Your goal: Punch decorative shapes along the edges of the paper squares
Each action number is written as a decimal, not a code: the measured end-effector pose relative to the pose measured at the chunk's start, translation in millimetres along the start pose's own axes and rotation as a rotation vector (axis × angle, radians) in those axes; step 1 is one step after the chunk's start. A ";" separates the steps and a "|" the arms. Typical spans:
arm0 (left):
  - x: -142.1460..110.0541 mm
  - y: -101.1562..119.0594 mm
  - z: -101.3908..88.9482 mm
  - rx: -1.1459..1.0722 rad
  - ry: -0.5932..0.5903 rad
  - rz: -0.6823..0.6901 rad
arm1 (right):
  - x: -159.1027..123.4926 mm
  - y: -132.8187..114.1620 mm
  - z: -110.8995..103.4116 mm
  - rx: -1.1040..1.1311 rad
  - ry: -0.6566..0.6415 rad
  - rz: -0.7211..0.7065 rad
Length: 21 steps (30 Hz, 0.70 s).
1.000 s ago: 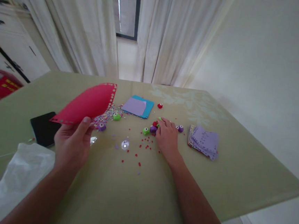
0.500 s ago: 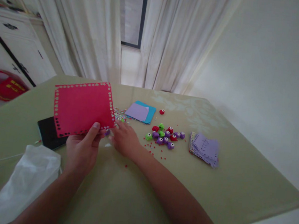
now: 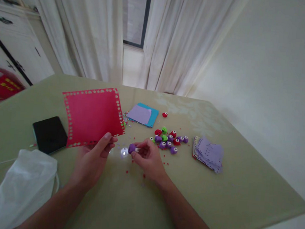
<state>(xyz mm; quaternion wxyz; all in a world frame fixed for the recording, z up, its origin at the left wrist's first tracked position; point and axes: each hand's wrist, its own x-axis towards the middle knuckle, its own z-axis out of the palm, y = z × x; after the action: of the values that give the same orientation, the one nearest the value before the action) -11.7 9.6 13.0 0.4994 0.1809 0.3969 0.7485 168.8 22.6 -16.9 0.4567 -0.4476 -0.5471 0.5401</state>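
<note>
My left hand (image 3: 93,159) pinches the lower right edge of a red sheet of paper (image 3: 93,116) between thumb and fingers. Small shapes are punched in a row along the sheet's edges, and it is raised above the table. My right hand (image 3: 148,158) grips a small purple paper punch (image 3: 131,148) with a white round end, just right of the sheet and apart from it. Beyond that hand lies a cluster of similar purple, green and red punches (image 3: 168,143). Tiny red paper bits (image 3: 127,171) are scattered below and around my right hand.
A black phone (image 3: 49,134) and a white mask-like item (image 3: 26,185) lie at the left. Lilac and blue sheets (image 3: 142,114) rest at the back, near a lone red punch (image 3: 165,114). A stack of punched lilac sheets (image 3: 210,153) sits at the right.
My right hand has drawn away from the sheet's lower corner, moving right and nearer with the purple punch. The red sheet has shifted slightly right, uncovering more of the phone.
</note>
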 end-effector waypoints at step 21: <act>-15.6 -24.9 -14.5 0.435 -0.055 -0.060 | 0.9 -9.9 4.0 0.354 -0.135 0.115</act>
<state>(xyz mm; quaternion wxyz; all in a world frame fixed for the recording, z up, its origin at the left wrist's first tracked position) 0.5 -5.7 -13.4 0.4812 0.2932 0.5405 0.6248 164.7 22.6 -6.9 0.4587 -0.3537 -0.4465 0.6820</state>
